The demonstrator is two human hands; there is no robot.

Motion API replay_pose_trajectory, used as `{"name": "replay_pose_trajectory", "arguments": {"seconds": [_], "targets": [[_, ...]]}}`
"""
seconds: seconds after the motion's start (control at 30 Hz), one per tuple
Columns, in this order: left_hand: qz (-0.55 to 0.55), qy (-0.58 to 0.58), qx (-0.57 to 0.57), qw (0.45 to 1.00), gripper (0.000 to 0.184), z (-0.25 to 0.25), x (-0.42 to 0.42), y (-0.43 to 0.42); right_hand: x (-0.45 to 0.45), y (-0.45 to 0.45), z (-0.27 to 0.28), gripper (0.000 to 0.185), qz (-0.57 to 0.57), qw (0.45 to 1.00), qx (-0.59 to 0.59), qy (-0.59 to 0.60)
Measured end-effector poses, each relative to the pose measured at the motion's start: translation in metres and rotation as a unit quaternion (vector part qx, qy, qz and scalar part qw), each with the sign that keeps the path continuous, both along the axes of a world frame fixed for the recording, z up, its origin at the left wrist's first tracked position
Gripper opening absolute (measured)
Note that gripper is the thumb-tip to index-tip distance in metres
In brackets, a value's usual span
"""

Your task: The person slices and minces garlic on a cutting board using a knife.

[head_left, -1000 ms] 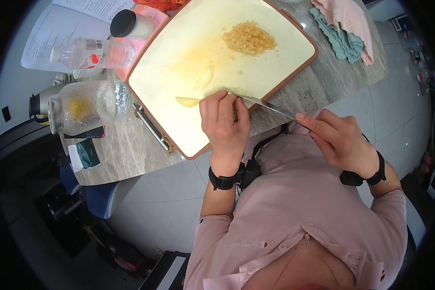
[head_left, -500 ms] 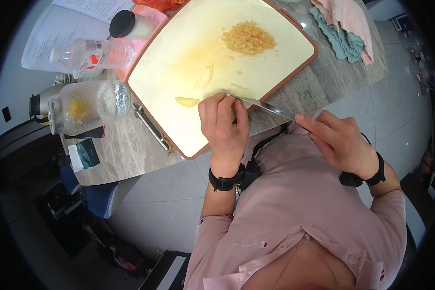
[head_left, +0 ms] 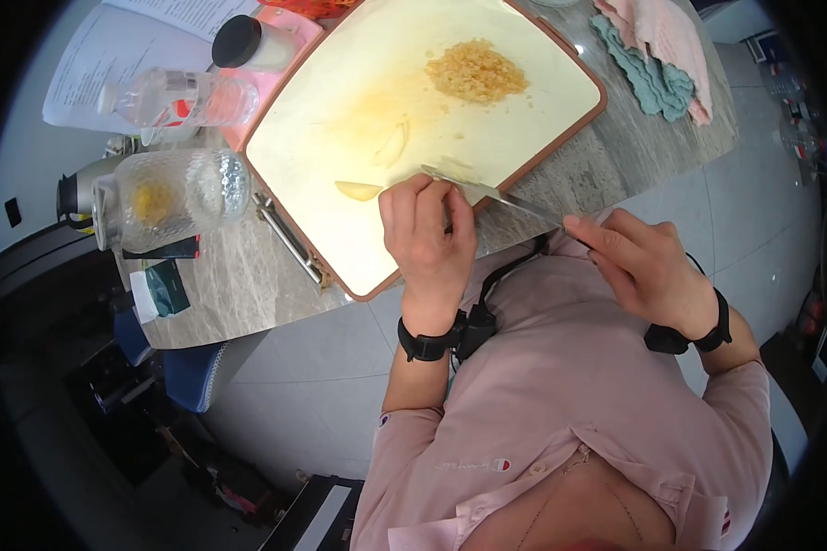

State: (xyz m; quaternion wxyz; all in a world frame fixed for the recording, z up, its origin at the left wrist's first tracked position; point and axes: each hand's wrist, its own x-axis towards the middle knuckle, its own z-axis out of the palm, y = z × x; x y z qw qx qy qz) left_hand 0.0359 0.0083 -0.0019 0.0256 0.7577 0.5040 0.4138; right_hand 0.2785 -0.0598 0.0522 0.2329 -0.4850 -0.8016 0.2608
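Note:
In my right hand [head_left: 648, 266] is the handle of a kitchen knife [head_left: 524, 205]. Its blade points left across the near edge of the white cutting board [head_left: 340, 248], the tip beside my left fingertips. My left hand [head_left: 427, 220] rests on the board with curled fingers, which hide whatever lies under them. Thin pale slivers [head_left: 455, 169] lie just beyond the blade. A pale yellow wedge [head_left: 358, 191] sits left of my left hand, and a thin translucent slice [head_left: 393, 145] lies farther up. Toward the far right of the board is a heap of finely chopped yellow bits [head_left: 478, 72].
Left of the board stand a glass jar [head_left: 170, 197], a clear plastic bottle [head_left: 184, 99] and a black-lidded jar [head_left: 248, 44]. An open book [head_left: 96, 69] lies behind them. Folded pink and green cloths [head_left: 657, 64] rest at the table's right corner.
The knife blade has shifted slightly beside my left fingertips, and more of the pale slivers show beyond it. Both hands stay almost in place.

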Motion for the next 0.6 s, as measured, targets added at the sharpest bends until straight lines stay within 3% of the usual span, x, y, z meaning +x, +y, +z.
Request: {"name": "replay_pose_trajectory", "arguments": {"seconds": [0.4,0.6], "targets": [[0.018,-0.007,-0.014,1.000,0.021,0.0014,0.0007,-0.0043,-0.0042,0.0028,-0.0027,0.050,0.007,1.000,-0.006,-0.019],[0.026,0.003,-0.015,1.000,0.020,0.0019,-0.0006,-0.0056,-0.0007,-0.0018,0.0004,0.056,0.010,1.000,0.003,-0.012]]}}
